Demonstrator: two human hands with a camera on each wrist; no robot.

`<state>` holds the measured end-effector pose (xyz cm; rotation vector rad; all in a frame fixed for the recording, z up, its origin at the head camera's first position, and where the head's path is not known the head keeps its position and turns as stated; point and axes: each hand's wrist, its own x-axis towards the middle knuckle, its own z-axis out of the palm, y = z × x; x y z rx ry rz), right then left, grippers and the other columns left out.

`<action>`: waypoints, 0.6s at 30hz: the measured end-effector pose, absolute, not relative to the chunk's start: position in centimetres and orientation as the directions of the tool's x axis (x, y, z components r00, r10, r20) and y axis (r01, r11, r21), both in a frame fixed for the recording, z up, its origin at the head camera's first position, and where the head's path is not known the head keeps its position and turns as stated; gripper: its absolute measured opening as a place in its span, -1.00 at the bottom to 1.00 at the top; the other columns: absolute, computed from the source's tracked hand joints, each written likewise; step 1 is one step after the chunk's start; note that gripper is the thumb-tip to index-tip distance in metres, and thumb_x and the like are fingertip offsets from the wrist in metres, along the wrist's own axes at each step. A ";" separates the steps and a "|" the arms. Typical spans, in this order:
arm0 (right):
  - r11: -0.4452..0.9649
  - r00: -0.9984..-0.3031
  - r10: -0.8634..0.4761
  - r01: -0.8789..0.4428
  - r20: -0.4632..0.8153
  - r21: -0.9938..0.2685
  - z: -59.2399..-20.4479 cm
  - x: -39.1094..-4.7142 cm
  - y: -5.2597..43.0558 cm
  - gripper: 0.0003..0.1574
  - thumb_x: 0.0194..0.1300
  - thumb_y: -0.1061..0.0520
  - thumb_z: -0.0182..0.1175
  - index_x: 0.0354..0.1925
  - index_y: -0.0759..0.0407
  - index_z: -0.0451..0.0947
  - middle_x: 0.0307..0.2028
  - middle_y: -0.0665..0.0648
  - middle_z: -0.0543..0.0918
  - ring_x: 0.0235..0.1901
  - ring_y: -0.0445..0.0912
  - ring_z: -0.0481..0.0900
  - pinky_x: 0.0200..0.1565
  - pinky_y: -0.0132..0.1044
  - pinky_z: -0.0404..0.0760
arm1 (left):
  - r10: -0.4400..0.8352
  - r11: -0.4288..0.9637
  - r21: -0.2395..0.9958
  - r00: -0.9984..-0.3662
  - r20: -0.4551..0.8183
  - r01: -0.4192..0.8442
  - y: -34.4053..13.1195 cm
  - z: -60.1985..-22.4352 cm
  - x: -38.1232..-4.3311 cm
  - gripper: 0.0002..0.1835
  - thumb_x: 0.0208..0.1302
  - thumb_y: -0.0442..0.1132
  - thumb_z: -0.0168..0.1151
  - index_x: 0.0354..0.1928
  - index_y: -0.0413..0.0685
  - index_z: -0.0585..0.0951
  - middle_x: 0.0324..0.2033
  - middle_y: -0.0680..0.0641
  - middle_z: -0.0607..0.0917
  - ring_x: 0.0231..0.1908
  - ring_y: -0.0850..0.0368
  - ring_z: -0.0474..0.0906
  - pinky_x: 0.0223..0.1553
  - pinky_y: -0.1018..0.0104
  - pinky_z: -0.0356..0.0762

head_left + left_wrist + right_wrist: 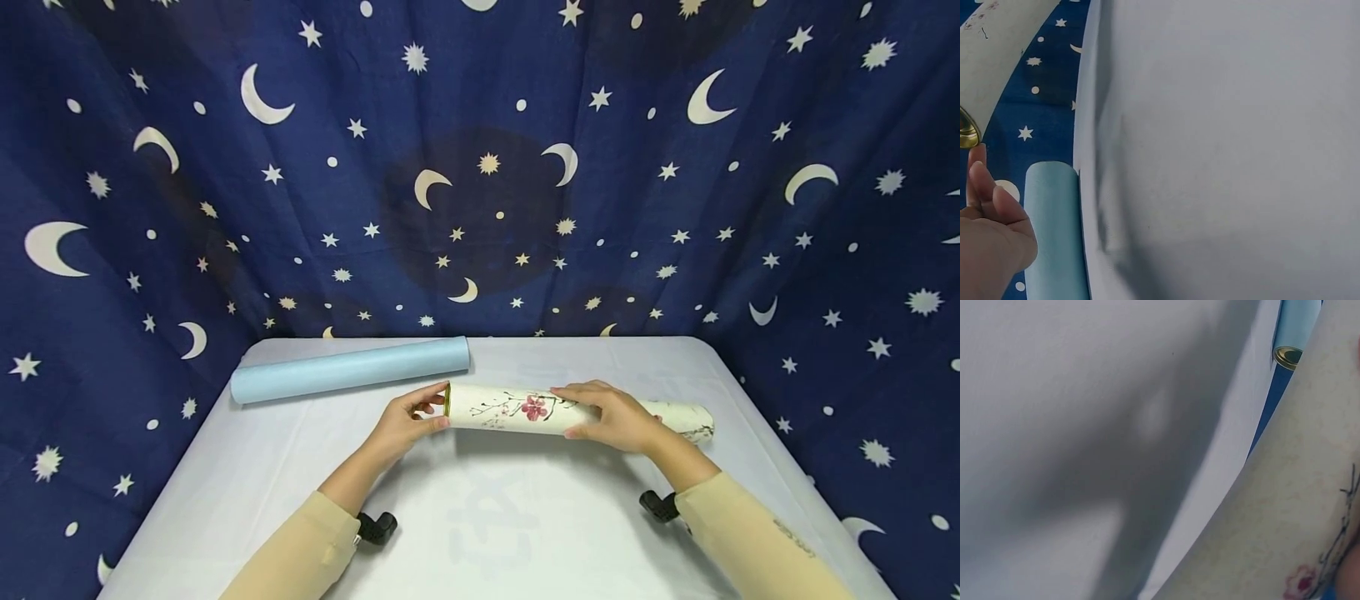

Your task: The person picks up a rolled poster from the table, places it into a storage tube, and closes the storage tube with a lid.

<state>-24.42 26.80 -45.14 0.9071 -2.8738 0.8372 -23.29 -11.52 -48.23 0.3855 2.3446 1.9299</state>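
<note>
A cream cardboard tube [487, 409] with a plum-blossom print lies crosswise between the two hands, seemingly raised above the table, with a shadow below it. My left hand [397, 427] pinches its left end, thumb on the near side and fingers on the far side of the gold metal rim [969, 131]. Farther along, my right hand [617, 419] grips the tube from above, past its middle. Red blossoms and dark twigs show on the tube wall [1266, 525] in the right wrist view, where most of that hand is out of frame.
A light blue tube [348, 372] rests at the table's back left, a gold rim [1287, 357] at one end. The table [495, 533] wears a white cloth. Dark blue curtains [480, 192] with moons and stars stand behind and at both sides.
</note>
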 end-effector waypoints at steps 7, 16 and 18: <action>0.674 -0.825 -0.530 -0.550 0.196 -0.493 -45.2 -24.2 27.0 -0.09 0.04 -0.04 0.56 0.36 -0.26 0.47 0.26 -0.02 0.56 0.25 0.06 0.46 0.25 0.18 0.38 | 0.251 0.214 0.966 -0.964 0.091 0.147 -11.8 -48.5 -23.6 -0.35 0.16 -0.25 0.50 0.33 0.08 0.55 0.06 -0.08 0.67 0.07 -0.16 0.49 -0.02 0.15 0.40; 0.667 -0.817 -0.536 -0.564 0.212 -0.487 -45.2 -24.0 27.0 -0.10 0.03 -0.03 0.57 0.35 -0.18 0.50 0.25 0.01 0.57 0.23 0.07 0.48 0.25 0.16 0.39 | 0.273 0.233 0.962 -0.959 0.078 0.145 -11.9 -48.2 -23.4 -0.37 0.21 -0.16 0.47 0.34 0.05 0.54 0.07 -0.07 0.67 0.11 -0.23 0.47 -0.01 0.15 0.38; 0.668 -0.815 -0.538 -0.568 0.216 -0.481 -45.2 -23.9 27.0 -0.10 0.03 -0.03 0.58 0.35 -0.16 0.50 0.24 0.02 0.58 0.22 0.07 0.49 0.25 0.16 0.39 | 0.269 0.240 0.960 -0.960 0.074 0.141 -11.9 -48.2 -23.3 -0.37 0.21 -0.14 0.47 0.34 0.05 0.55 0.06 -0.06 0.67 0.11 -0.23 0.47 -0.01 0.15 0.38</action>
